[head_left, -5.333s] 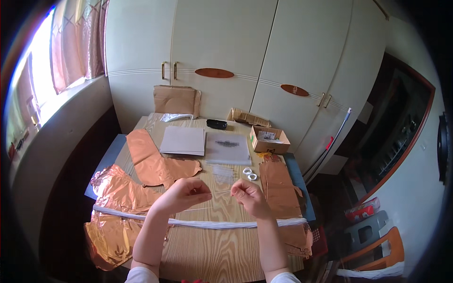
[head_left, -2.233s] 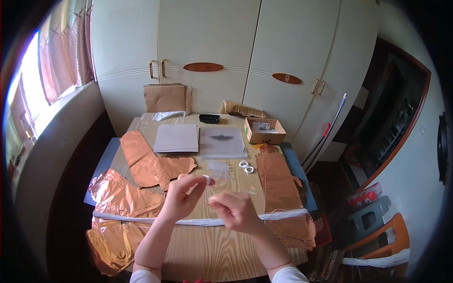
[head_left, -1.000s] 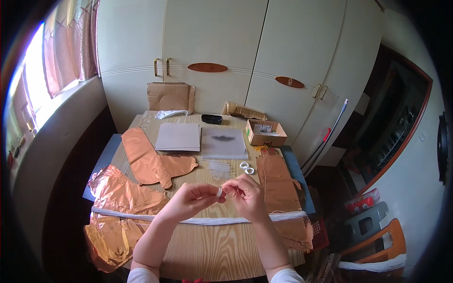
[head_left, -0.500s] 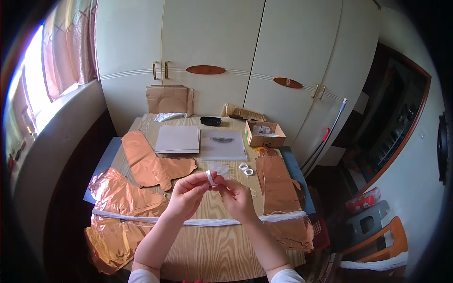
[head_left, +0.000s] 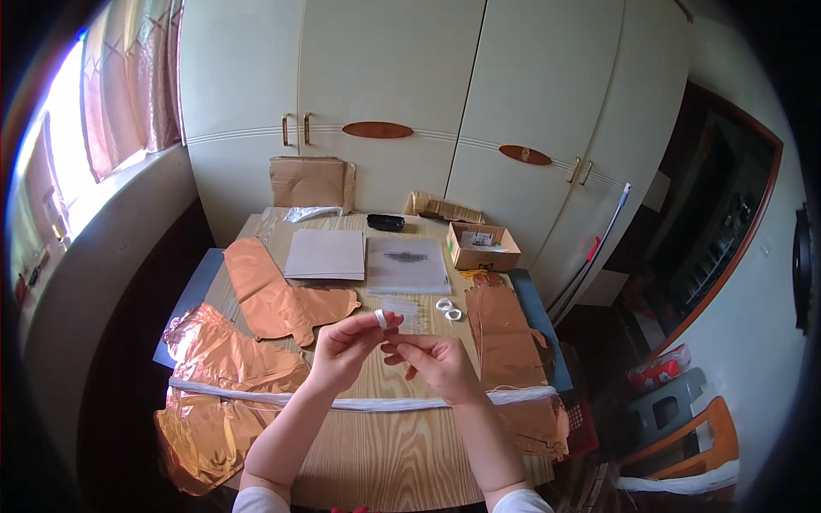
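Observation:
My left hand [head_left: 340,349] is raised over the middle of the table, fingers bent together, with a small band of white string or ribbon [head_left: 381,319] wound round its fingertips. Close beside it, my right hand [head_left: 434,363] has thumb and forefinger pinched together; whatever lies between them is too small to make out. Under my forearms a long bundle of white strands [head_left: 376,403] stretches across the table. Beyond the hands lie two small white coils [head_left: 447,309], and near them a row of thin clear strips [head_left: 402,312].
Copper-coloured foil balloons [head_left: 231,350] cover the left side of the wooden table [head_left: 376,462]; a stack of flat foil ones [head_left: 505,338] lies right. Farther back are grey sheets [head_left: 325,254], a clear plastic packet [head_left: 408,267], a black tray [head_left: 386,222] and a cardboard box [head_left: 484,246].
My right hand has come away from the white band, moving slightly right and down. The band stays on my left fingers.

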The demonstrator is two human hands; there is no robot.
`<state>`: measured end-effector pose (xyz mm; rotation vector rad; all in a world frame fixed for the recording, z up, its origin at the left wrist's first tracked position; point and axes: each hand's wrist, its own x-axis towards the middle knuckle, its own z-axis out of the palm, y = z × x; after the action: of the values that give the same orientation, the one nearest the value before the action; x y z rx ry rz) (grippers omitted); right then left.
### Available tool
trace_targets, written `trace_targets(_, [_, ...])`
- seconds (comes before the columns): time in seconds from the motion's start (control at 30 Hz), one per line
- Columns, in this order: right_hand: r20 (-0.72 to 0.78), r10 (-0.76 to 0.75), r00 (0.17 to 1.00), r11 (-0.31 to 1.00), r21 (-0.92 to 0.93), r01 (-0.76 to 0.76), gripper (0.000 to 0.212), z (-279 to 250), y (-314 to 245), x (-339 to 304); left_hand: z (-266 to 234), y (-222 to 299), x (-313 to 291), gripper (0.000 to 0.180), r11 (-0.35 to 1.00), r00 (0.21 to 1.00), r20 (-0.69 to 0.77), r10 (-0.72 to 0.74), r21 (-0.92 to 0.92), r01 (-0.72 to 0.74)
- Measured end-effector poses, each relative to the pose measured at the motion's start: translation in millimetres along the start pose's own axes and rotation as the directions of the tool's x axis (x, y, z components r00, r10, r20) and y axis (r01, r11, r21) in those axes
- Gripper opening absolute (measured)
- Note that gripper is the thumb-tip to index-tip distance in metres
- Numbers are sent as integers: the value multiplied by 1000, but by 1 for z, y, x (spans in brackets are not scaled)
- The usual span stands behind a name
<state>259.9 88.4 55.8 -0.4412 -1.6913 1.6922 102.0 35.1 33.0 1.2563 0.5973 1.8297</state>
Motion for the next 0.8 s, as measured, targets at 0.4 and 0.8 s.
trace_targets(0.4, [166, -93, 982, 993, 83, 80, 22, -22, 2, 7, -2, 18, 1, 16, 837, 861, 207, -465, -213, 504])
trace_targets(0.8, [39, -15, 999, 1000, -1, 15, 10, -19, 8, 8, 6, 17, 2, 12, 842, 848, 100, -521, -103, 529])
